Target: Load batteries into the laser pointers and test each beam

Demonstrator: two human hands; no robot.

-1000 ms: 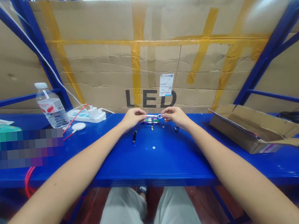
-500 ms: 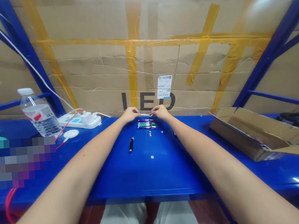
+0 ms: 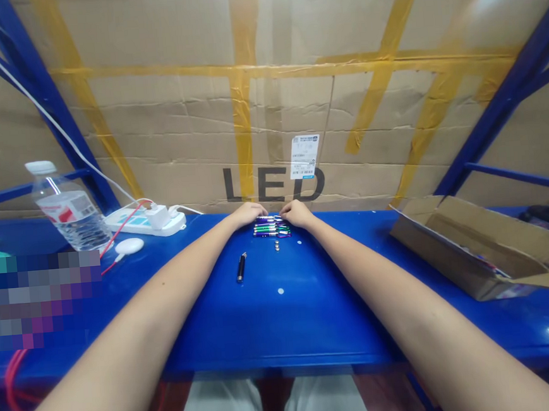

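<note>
A row of several small metallic keychain flashlights point(image 3: 269, 230), purple, green and silver, lies crosswise near the back of the blue table. My left hand point(image 3: 250, 214) is closed, its fingertips at the left end of the rearmost flashlight. At that flashlight's clip end, my right hand point(image 3: 298, 214) pinches with thumb and forefinger. Fingers partly hide this rear piece. Just in front of the row sit small round silver button cells point(image 3: 276, 246). Closer to me and to the left, a black keychain flashlight point(image 3: 241, 267) rests by itself.
An open cardboard box point(image 3: 464, 260) stands at right. On the left are a water bottle point(image 3: 73, 212), a white power strip point(image 3: 147, 222), a white round device point(image 3: 129, 246) and red cables point(image 3: 15, 378). A large taped carton point(image 3: 178, 131) walls off the back.
Both hands have come down slightly toward the row, bringing the flashlight held between them to its rear edge. The camera view has shifted a little.
</note>
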